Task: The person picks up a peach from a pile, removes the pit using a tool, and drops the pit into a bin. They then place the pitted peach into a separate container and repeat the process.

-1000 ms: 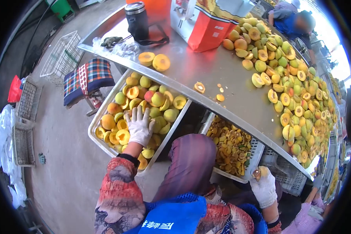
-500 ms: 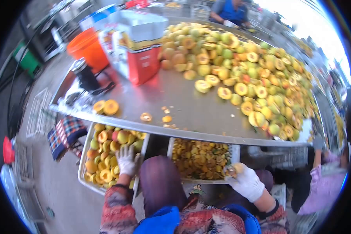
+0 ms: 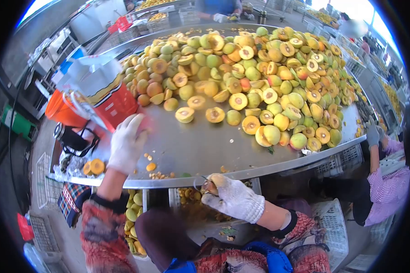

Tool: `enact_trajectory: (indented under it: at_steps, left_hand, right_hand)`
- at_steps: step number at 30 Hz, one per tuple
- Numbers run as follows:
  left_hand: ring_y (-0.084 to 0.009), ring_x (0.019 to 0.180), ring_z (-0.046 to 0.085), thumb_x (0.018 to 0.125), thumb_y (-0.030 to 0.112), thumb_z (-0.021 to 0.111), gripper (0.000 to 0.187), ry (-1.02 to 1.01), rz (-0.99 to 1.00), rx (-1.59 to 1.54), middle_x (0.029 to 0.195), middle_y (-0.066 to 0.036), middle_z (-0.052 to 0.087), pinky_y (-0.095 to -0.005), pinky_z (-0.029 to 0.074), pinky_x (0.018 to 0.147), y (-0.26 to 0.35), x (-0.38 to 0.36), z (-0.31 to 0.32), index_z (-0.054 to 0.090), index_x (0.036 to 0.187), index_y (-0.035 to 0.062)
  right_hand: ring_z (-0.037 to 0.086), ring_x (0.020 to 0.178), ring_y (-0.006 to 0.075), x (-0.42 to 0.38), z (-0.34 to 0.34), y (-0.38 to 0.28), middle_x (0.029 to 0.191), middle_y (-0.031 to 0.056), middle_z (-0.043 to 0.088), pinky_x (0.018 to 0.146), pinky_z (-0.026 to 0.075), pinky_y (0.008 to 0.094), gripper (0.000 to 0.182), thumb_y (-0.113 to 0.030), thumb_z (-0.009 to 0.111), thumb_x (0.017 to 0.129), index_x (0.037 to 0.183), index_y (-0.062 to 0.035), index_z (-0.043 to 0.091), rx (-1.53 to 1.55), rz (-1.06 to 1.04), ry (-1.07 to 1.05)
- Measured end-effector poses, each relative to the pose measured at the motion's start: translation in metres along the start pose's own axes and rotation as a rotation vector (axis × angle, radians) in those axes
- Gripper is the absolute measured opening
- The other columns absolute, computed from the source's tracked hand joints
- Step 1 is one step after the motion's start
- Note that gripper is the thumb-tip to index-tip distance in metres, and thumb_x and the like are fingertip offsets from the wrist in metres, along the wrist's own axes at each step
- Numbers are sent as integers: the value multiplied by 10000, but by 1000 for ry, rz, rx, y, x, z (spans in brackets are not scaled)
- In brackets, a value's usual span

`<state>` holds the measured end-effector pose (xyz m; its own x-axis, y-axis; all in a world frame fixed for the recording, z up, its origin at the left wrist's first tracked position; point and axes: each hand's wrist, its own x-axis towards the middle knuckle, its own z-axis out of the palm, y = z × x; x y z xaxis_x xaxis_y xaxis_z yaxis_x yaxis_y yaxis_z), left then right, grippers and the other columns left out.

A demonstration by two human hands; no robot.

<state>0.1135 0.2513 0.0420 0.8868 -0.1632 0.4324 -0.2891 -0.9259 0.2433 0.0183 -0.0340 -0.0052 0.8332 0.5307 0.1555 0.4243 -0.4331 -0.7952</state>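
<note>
Steel sorting table [image 3: 200,145], long, raised lip along the near edge: carries everything listed below.

Left hand [image 3: 126,143], white knit glove, patterned red sleeve: raised over the bare near-left stretch of the table, fingers loosely spread, palm down, holding nothing visible. It is blurred, so contact with the steel cannot be told. Nearest item: red-and-white carton [image 3: 107,93], standing just behind the fingertips at the left end.

Right hand [image 3: 232,198], white knit glove: at the near edge, just below the lip, fingers curled round a small curved-bladed metal tool [image 3: 199,181] whose tip shows beside the thumb. A brownish object sits at the fingertips; too small to identify. The two hands are well apart.

Heap of green and yellow peaches [image 3: 259,73], whole and halved, some with pits showing: fills the far and right portions of the table, thinning towards the middle. Nearest loose halves lie beyond the left hand, towards the centre.

Two orange peach halves [image 3: 94,167]: near-left corner, beside a black lidded flask [image 3: 70,139].

Orange scraps [image 3: 151,167]: scattered along the near edge between the hands.

White plastic crate of cut yellow pieces [image 3: 189,195]: under the near edge, behind the right hand.

Metal tray of peach halves [image 3: 133,218]: under the left end.

Another person's gloved hand [image 3: 372,135], striped sleeve: at the right end.
</note>
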Motion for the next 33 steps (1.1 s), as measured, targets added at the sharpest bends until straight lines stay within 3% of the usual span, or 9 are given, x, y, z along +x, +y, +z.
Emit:
enact_trajectory:
  at_steps: [6, 11, 14, 19, 25, 28, 29, 32, 33]
  left_hand:
    - [-375, 1038, 590, 818, 404, 636, 551, -349, -427, 56, 1150, -206, 610, -445, 457, 892, 8, 100, 134, 521, 1245, 76]
    - [-304, 893, 648, 708, 253, 735, 501, -372, -437, -194, 955, -161, 668, -362, 501, 794, 13, 96, 188, 579, 1151, 79]
    - [-262, 847, 650, 672, 199, 756, 505, -255, -459, -356, 917, -155, 661, -350, 509, 766, 41, 82, 190, 582, 1129, 72]
    - [-161, 904, 628, 756, 76, 710, 447, -497, -441, -1004, 1035, -74, 637, -278, 520, 789, 89, 60, 131, 576, 1175, -5]
    - [-155, 948, 613, 834, 211, 692, 436, -596, -459, -1354, 1024, -85, 629, -303, 507, 846, 162, -10, 61, 565, 1186, -13]
    - [-162, 942, 614, 898, 375, 621, 468, -398, -496, -1571, 1005, -86, 624, -314, 509, 844, 181, -39, 59, 568, 1167, -4]
    - [-191, 903, 619, 923, 505, 526, 516, -325, -574, -1563, 963, -92, 623, -325, 522, 807, 179, -47, 68, 582, 1103, 24]
    - [-221, 846, 622, 925, 530, 499, 502, -83, -833, -1874, 933, -106, 624, -353, 536, 763, 213, -62, 67, 596, 1021, 47]
    - [-251, 811, 623, 910, 548, 510, 496, -37, -895, -1898, 890, -118, 626, -387, 540, 749, 215, -63, 69, 598, 956, 62]
  right_hand:
    - [595, 831, 429, -12, -29, 22, 881, 207, 588, 691, 483, 463, 323, -260, 647, 862, 1049, -53, 484, 199, 55, 79]
    - [605, 813, 440, -23, -46, 30, 871, 199, 606, 685, 495, 447, 392, -278, 675, 851, 1097, -59, 463, 253, 78, 145]
    - [641, 729, 366, -26, -51, 30, 836, 168, 611, 636, 502, 408, 375, -266, 680, 852, 1085, -62, 470, 303, 111, 212]
    - [631, 636, 236, -33, -67, 29, 758, 128, 578, 577, 489, 359, 333, -193, 677, 854, 1067, -40, 472, 412, 238, 389]
    - [572, 600, 115, -38, -65, 19, 784, 60, 578, 555, 495, 295, 374, -212, 707, 837, 1061, -15, 481, 578, 371, 367]
    - [591, 687, 134, -44, -45, 19, 831, 62, 601, 631, 510, 307, 404, -229, 709, 833, 1097, -15, 489, 525, 277, 399]
    - [644, 706, 226, -47, -43, 16, 853, 143, 635, 642, 516, 354, 416, -235, 690, 843, 1123, -15, 476, 734, 338, 306]
    - [652, 765, 266, -48, 0, 38, 907, 153, 640, 682, 515, 384, 416, -239, 681, 846, 1127, -11, 476, 593, 180, 469]
    - [647, 840, 362, -52, -2, 33, 955, 193, 629, 713, 505, 436, 408, -241, 674, 848, 1123, -19, 469, 545, 200, 462]
